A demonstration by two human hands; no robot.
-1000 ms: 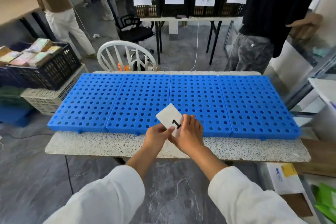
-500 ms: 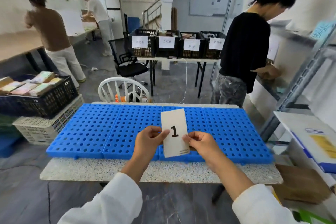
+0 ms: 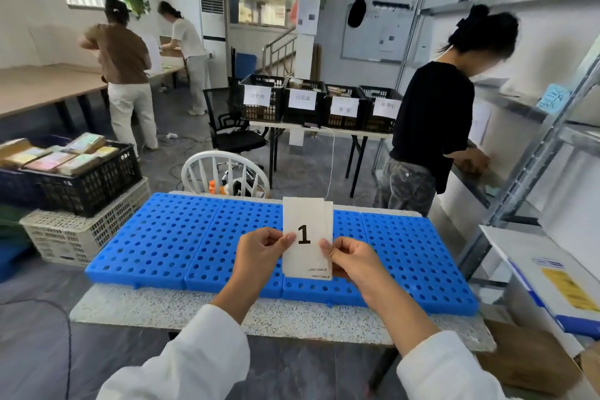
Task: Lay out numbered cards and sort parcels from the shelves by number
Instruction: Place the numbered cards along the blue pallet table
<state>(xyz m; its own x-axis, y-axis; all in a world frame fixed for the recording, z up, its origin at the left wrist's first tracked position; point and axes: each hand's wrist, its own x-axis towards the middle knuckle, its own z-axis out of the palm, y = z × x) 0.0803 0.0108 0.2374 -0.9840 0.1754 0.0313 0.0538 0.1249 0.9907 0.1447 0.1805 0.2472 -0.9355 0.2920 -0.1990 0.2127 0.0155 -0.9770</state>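
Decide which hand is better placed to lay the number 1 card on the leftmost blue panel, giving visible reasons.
Left, probably: the left hand pinches the card at its left edge, nearer the leftmost blue panel; the right hand would have to cross over.

The person wears a loose, plain white long-sleeved garment, seen at the near edge. The left white sleeve [image 3: 181, 357] is wide and softly creased, and its open cuff ends partway along the forearm. The right white sleeve [image 3: 451, 373] matches it, with the same broad cuff and faint folds. Beyond the cuffs, the forearms, the left hand [image 3: 259, 253] and the right hand [image 3: 354, 261] are bare.
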